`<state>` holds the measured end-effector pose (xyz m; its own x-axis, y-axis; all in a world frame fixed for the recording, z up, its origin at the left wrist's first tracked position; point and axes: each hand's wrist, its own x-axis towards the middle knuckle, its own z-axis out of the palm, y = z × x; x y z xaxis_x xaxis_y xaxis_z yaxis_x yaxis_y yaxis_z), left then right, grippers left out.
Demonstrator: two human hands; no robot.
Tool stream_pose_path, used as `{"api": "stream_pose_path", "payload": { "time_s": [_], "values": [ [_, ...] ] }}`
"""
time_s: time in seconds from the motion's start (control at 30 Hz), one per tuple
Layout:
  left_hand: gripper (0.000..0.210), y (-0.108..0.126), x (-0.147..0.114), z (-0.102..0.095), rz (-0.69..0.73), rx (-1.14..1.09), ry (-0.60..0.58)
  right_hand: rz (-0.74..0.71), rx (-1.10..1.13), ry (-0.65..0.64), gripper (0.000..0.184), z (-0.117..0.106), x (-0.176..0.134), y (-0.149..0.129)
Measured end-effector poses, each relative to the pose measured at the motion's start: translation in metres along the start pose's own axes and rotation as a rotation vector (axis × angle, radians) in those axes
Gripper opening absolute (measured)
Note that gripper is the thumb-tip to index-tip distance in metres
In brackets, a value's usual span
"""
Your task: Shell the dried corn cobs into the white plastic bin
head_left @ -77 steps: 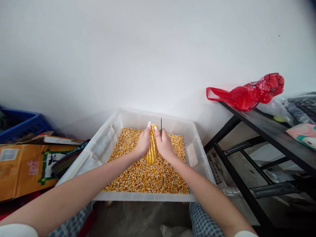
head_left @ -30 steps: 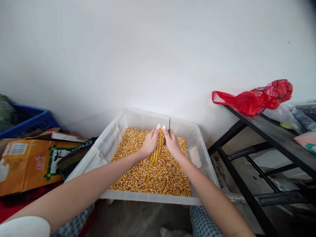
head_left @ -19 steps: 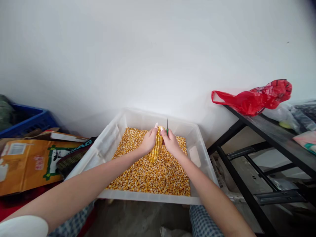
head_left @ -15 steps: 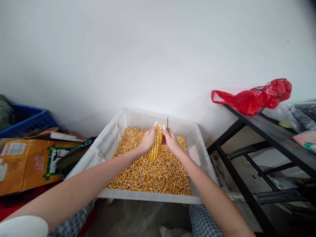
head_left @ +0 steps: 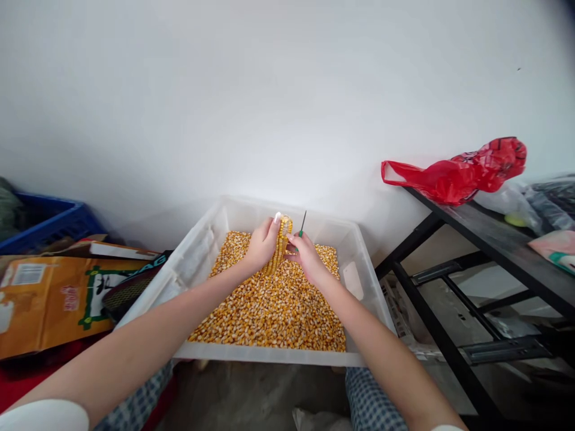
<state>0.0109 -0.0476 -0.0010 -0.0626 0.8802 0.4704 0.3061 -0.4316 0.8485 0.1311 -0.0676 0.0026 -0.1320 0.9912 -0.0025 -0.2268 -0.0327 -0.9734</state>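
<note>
A yellow corn cob [head_left: 277, 248] is tilted above the bin, and my left hand [head_left: 262, 244] is closed round its left side. Near its upper end a strip looks bare of kernels. My right hand [head_left: 307, 254], just right of the cob, grips a thin dark-shafted screwdriver [head_left: 302, 224] with a green handle, its shaft pointing up. Those right fingertips are close to the cob; whether they touch it I cannot tell. Below both hands, loose corn kernels [head_left: 269, 317] spread over the floor of a translucent plastic bin [head_left: 269, 354].
At left stand an orange cardboard box [head_left: 49, 305], a dark mesh bag [head_left: 130, 287] and a blue crate [head_left: 49, 224]. A black metal rack [head_left: 494, 233] on the right carries a red plastic bag [head_left: 458, 176]. The white wall [head_left: 287, 108] rises behind the bin.
The cob and my left hand have shifted slightly up and left. My right hand has drawn a little away from the cob, and the screwdriver now leans and shows more of its green handle.
</note>
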Motion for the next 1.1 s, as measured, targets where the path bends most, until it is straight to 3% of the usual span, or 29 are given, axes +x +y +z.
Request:
{"api": "stream_pose_path", "payload": {
  "time_s": [0.17, 0.4, 0.63, 0.73, 0.9, 1.1],
  "values": [
    [0.04, 0.001, -0.005, 0.001, 0.058, 0.127, -0.092, 0.057, 0.115, -0.007, 0.017, -0.001, 0.0, 0.003],
    [0.044, -0.01, -0.012, 0.006, 0.036, 0.285, -0.199, 0.122, 0.194, 0.002, 0.013, 0.0, 0.002, 0.01],
    [0.042, -0.024, -0.017, 0.017, -0.009, 0.258, -0.196, 0.192, 0.19, 0.061, 0.013, -0.004, 0.006, 0.02],
    [0.046, -0.026, -0.013, 0.018, -0.096, 0.153, -0.128, 0.191, 0.161, 0.087, 0.014, -0.006, 0.007, 0.022],
    [0.058, -0.026, 0.0, 0.015, -0.403, -0.308, -0.105, 0.057, -0.002, 0.047, 0.029, -0.001, 0.004, 0.02],
    [0.062, -0.024, -0.005, 0.018, -0.441, -0.483, -0.109, -0.102, -0.197, 0.111, 0.035, 0.003, 0.005, 0.035]
  ]
}}
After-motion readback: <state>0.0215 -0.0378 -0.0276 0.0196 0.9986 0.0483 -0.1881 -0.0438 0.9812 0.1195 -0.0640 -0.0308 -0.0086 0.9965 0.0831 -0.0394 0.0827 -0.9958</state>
